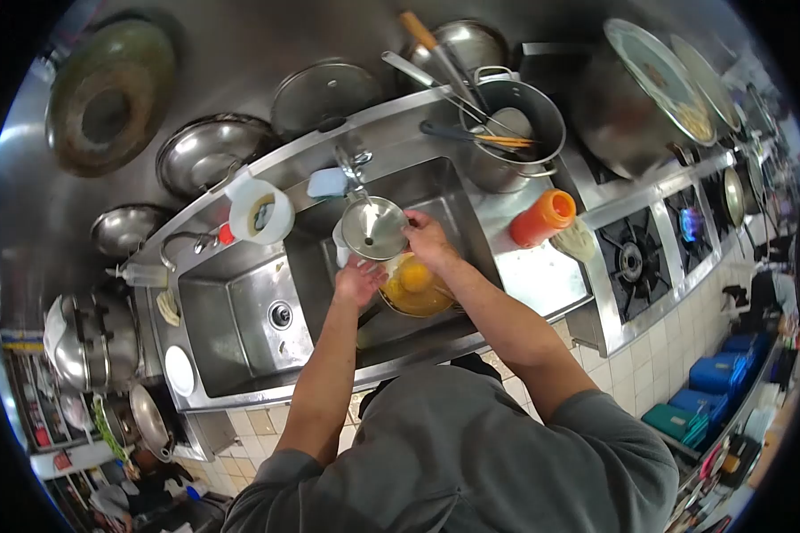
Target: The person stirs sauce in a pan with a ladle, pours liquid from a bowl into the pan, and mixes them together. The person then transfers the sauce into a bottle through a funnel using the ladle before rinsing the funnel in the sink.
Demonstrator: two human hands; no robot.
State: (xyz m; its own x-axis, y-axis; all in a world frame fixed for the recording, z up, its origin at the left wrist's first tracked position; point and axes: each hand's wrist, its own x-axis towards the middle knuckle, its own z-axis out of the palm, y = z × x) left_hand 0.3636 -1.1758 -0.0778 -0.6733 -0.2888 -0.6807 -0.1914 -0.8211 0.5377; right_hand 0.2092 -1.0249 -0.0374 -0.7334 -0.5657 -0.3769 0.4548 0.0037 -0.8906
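Observation:
Beneath the tap [354, 169], a metal funnel [373, 228] is tilted with its wide mouth facing up. My right hand [428, 240] is closed on the funnel's right rim. At its lower left edge is my left hand [359, 282], its fingers partly apart and close to the rim. A white object [340, 244] shows behind the funnel, mostly hidden, so its kind is unclear. Below the hands, in the right sink basin [316, 266], sits a round vessel [418, 298] with yellow-orange contents.
A white tub [261, 211] stands behind the left basin [231, 342]. On the right counter are a red-orange bottle [542, 218] and a deep pot [542, 115] holding utensils. Gas burners [629, 262] lie farther right, one with a blue flame. Lids lean along the back wall.

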